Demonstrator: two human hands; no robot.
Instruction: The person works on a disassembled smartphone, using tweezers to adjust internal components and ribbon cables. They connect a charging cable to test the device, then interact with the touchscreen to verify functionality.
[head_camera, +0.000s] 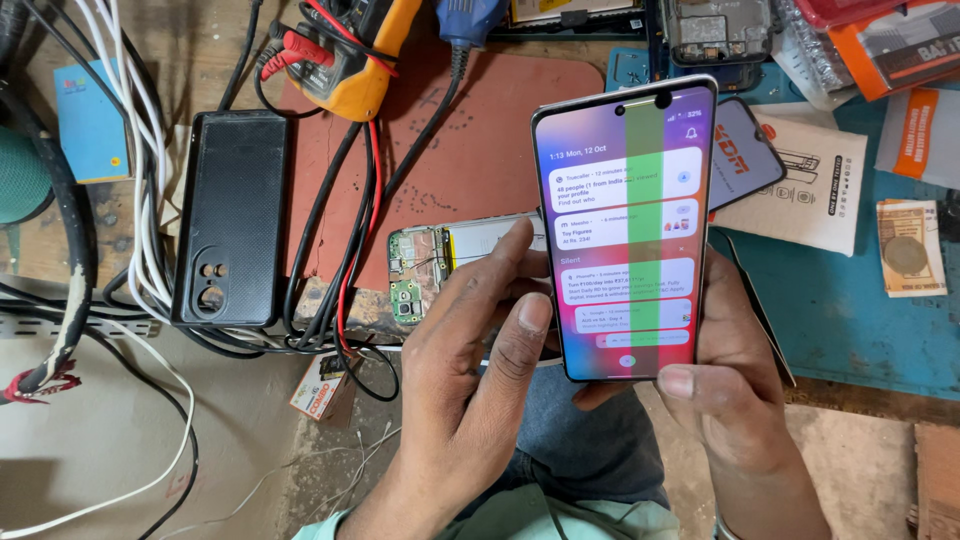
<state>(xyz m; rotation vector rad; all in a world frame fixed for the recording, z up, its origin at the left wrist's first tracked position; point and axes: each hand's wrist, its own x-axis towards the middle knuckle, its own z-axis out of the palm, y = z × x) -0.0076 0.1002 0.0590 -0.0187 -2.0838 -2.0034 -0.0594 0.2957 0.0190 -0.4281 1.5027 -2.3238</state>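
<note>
A slim, silver-edged smartphone with a lit screen crossed by a vertical green band (627, 230) is held upright above the cluttered counter (850, 320), and every other place is given from it. It is cradled from behind and below by the right hand (735, 385), whose fingers are wrapped round its right edge while the thumb (690, 383) is pressed against its lower right corner. The left hand (470, 370) is raised just left of the phone; its fingers are held loosely together, the thumb tip (533, 312) is laid on the phone's lower left edge, and the fingertips are extended toward the left side of the glass. Just behind and left of the phone, partly hidden by the left hand, an opened handset with a bare green circuit board and a pale battery (440, 262) is laid on a reddish-brown rubber work mat (480, 140). Farther left a black textured phone back cover with camera cut-outs (232, 215) is seen, beside a bundle of black, white and red cables (340, 260). Up and left of the phone an orange multimeter with red probe plugs (350, 60) is rested. Behind the phone's right edge a second dark phone with a lit screen (745, 150) is partly covered, lying on a white printed paper packet (810, 190).
</note>
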